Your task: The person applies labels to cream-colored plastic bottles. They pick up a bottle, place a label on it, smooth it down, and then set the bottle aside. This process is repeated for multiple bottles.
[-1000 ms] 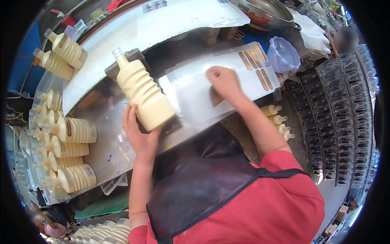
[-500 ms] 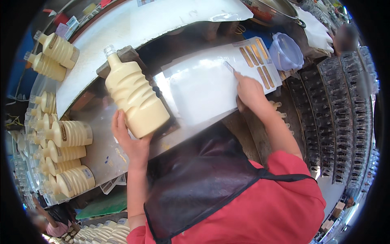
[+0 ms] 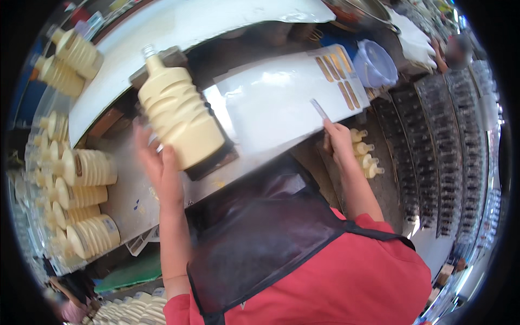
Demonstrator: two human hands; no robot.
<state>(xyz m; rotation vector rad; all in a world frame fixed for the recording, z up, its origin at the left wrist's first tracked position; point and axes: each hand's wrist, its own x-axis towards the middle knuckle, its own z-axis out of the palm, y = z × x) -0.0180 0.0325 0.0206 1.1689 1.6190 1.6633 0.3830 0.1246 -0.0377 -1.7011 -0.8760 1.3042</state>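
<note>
The left hand (image 3: 160,170) steadied the cream ribbed bottle (image 3: 179,116) on the worktop (image 3: 130,200), grip half-closed, while the right hand (image 3: 340,142) pinched a peeled label strip (image 3: 319,109), apparently for application.

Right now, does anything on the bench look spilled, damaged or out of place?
No spill or damage shows. The left hand grips a ribbed cream plastic bottle, tilted, with no cap on its neck. The right hand pinches a thin pale strip above the glossy white backing sheet.
</note>
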